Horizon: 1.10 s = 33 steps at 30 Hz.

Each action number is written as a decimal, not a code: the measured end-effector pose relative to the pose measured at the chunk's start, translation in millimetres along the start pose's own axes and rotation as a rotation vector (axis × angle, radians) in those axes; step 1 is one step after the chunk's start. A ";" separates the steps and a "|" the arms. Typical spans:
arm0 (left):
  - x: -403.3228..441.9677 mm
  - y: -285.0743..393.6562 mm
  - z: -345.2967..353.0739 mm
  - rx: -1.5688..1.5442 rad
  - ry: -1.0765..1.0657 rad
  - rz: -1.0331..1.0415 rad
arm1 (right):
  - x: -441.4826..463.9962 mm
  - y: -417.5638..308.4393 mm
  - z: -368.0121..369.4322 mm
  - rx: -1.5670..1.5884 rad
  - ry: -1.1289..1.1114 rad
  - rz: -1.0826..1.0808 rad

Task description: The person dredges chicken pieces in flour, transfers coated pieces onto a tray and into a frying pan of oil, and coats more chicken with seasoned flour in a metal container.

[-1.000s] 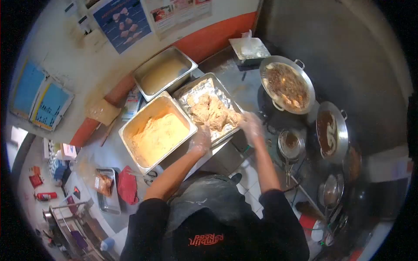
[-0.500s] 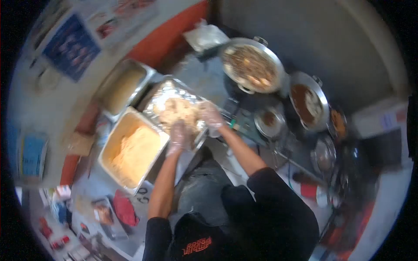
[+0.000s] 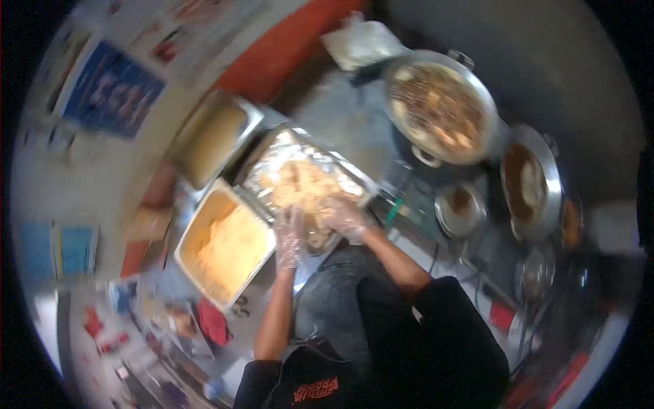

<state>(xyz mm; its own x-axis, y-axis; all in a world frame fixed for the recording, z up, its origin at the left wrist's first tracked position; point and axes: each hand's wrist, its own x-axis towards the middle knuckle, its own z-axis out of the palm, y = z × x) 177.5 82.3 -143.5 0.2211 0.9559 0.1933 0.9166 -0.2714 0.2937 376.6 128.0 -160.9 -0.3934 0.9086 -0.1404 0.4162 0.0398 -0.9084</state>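
A foil-lined tray [image 3: 283,146] holds a heap of pale, flour-coated pieces [image 3: 306,183] that look like battered food. Both hands wear clear plastic gloves. My left hand [image 3: 289,238] is at the tray's near left side, fingers stretched out toward the heap with no piece visible in them. Over the near right part of the heap lies my right hand [image 3: 345,217], touching the pieces; blur hides whether its fingers grip one. Left of the tray stands a deep tub [image 3: 182,253] of pale orange flour [image 3: 235,249], close to my left hand.
Behind the tub is a metal pan [image 3: 253,117] of cloudy liquid. A wok [image 3: 487,102] of bubbling oil with frying pieces stands back right, beside a second wok [image 3: 553,184] of brown oil. A small pot [image 3: 470,221] sits nearer. A plastic bag [image 3: 364,44] lies at the back.
The head view has shifted, so the scene sits farther right. My hands have drawn back toward the tray's near side, and the heap looks more spread out.
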 end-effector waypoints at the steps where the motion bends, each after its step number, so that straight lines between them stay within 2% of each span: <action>1: -2.6 -5.9 -1.0 0.072 0.025 0.053 | 3.6 -12.1 -10.3 -0.037 0.000 0.036; 2: -3.0 -12.4 0.3 0.139 0.049 0.106 | 10.1 -21.4 -26.0 -0.150 -0.071 -0.015; 3: 0.5 -6.6 -8.5 -0.079 0.034 -0.030 | 6.7 -28.0 -31.4 -0.110 -0.063 0.010; 4: -1.9 -7.5 -8.3 -0.283 0.008 -0.125 | 9.0 -35.3 -40.9 -0.137 -0.054 -0.072; 5: -3.4 -9.2 -17.3 -0.385 0.017 -0.196 | 12.0 -68.7 -55.7 -0.133 -0.052 -0.020; 7: -1.3 -5.8 -59.3 -0.495 0.068 -0.310 | 37.4 -85.8 -67.2 -0.276 -0.118 -0.539; 9: -1.5 -4.6 -117.2 -0.514 0.119 -0.380 | 67.5 -165.8 -78.3 -0.245 -0.157 -0.070; 11: -20.0 -10.0 -154.4 -0.886 0.239 -0.647 | 98.2 -195.1 -72.7 -0.190 -0.154 -0.194; 13: -54.5 -31.5 -165.7 -0.847 0.306 -0.726 | 142.0 -215.2 -60.4 -0.136 -0.145 -0.300; 15: -89.0 -53.1 -172.9 -0.798 0.363 -0.794 | 199.9 -226.3 -38.2 -0.306 -0.139 -0.520; 17: -118.8 -69.4 -177.3 -0.965 0.508 -0.949 | 235.2 -262.5 0.9 -0.218 -0.144 -0.411; 18: -131.5 -77.0 -180.7 -1.021 0.567 -1.001 | 266.7 -258.9 22.5 -0.199 -0.185 -0.380; 20: -149.6 -105.0 -200.2 -1.307 0.607 -1.287 | 348.2 -216.1 84.6 -0.075 -0.338 -0.279; 21: -164.3 -119.2 -193.4 -1.317 0.615 -1.284 | 379.2 -190.2 106.1 -0.020 -0.405 -0.233; 22: -181.6 -133.9 -178.3 -1.107 0.584 -1.205 | 400.8 -168.1 124.0 0.004 -0.453 -0.195; 24: -186.2 -148.3 -183.6 -0.913 0.556 -1.134 | 424.0 -143.4 152.5 -0.069 -0.474 -0.212; 26: -166.8 -151.0 -227.2 -1.151 0.637 -1.243 | 431.1 -132.1 168.7 -0.389 -0.439 -0.146; 27: -169.1 -158.1 -227.3 -1.157 0.632 -1.245 | 421.7 -137.4 171.8 -0.393 -0.439 -0.139; 30: -171.2 -189.6 -236.3 -1.251 0.554 -1.132 | 413.4 -143.3 180.4 -0.646 -0.210 -0.189; 31: -167.4 -194.5 -244.6 -1.231 0.520 -1.109 | 425.8 -129.2 178.8 -0.630 -0.307 -0.325; 33: -164.8 -205.2 -250.2 -1.209 0.481 -1.095 | 434.0 -111.5 174.6 -0.606 -0.410 -0.456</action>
<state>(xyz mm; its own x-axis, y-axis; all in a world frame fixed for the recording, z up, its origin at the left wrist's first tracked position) -130.3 -47.6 -1.3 -0.6169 0.6835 -0.3903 -0.2480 0.3017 0.9206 16.4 445.3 -189.3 -0.8450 0.5324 -0.0499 0.4651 0.6857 -0.5600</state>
